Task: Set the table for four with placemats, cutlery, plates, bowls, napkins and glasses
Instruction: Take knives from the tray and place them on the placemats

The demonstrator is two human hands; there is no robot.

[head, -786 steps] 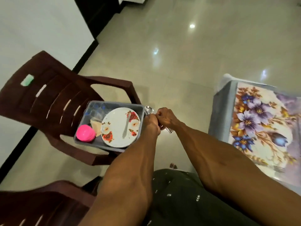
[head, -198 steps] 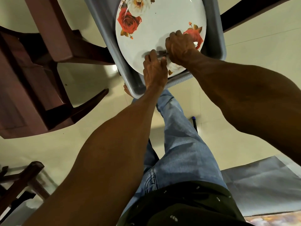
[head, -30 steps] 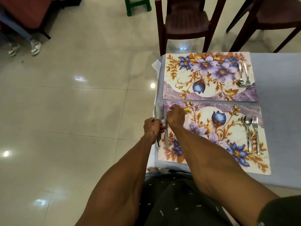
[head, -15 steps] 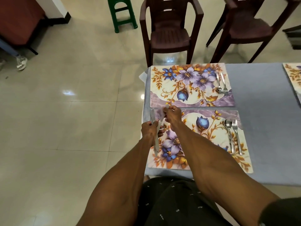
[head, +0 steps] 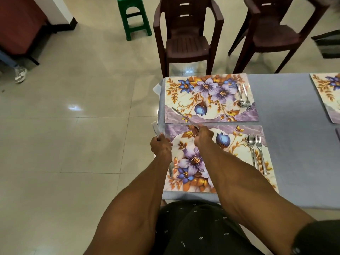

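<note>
Here the right hand (head: pixel 202 134) pinches one knife (head: pixel 184 117) by its handle, blade angled out over the far placemat (head: pixel 209 100), probably to lay it opposite that mat's spoon and fork (head: pixel 243 97). Left hand (head: pixel 161 145) is curled round the remaining knives (head: pixel 156 128), held off the table's (head: pixel 294 144) edge as stock. Near placemat (head: pixel 217 159) carries spoon and fork on its right side, with no knife visible on it; plates, bowls, napkins, glasses not yet set
</note>
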